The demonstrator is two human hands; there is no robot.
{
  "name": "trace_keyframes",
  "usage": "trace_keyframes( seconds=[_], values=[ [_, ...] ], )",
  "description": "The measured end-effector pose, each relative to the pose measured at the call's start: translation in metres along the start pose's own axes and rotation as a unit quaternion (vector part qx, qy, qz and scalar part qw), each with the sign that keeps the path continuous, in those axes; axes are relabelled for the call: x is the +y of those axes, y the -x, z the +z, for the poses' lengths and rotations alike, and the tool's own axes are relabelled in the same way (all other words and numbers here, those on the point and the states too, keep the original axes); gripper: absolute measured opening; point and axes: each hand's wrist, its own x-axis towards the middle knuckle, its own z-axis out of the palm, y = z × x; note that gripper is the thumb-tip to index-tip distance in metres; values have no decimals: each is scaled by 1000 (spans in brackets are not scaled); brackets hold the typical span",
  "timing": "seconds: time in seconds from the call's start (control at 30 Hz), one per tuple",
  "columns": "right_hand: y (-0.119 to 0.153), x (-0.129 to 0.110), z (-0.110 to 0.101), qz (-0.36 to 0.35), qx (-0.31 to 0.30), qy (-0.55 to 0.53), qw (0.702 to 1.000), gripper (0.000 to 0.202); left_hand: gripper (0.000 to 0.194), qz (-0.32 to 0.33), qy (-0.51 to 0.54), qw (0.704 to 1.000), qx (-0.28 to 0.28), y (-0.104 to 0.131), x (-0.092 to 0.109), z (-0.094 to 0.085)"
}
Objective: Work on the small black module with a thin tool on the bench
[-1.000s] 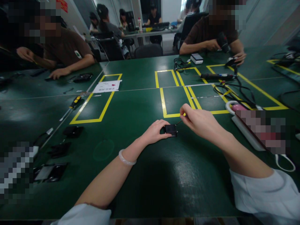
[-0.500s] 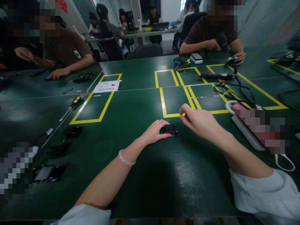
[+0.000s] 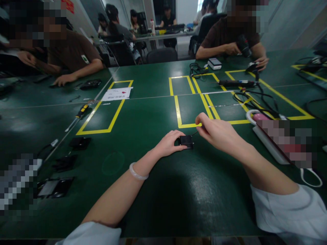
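My left hand (image 3: 171,143) grips a small black block-shaped part (image 3: 186,141) from its left side, fingers over the far edge and thumb along the near one. The part rests on the green table, with small metallic-looking points at its right corners. Just to the right, my right hand (image 3: 216,131) is closed in a pinch on a thin dark rod-like tool (image 3: 194,133). The rod's lower end reaches the part's far right corner; its upper end is hidden in my fingers.
On the left lie a yellow-black screwdriver (image 3: 82,111) and several black parts (image 3: 79,143). A paper label (image 3: 117,93) lies within yellow tape. At right are a phone-like object (image 3: 273,143), cables (image 3: 265,102) and an electric screwdriver (image 3: 237,83). Co-workers sit opposite.
My hands, the black part and the rod look unchanged in position. At the far left, a co-worker's raised hand has shifted slightly.
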Motion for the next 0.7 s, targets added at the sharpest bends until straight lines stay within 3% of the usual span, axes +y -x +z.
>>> trace_keyframes(
  seconds=[0.7],
  values=[
    [-1, -3, -2, 5, 3, -4, 1000, 25, 39, 4, 0, 1000, 3, -1, -1, 2]
  ],
)
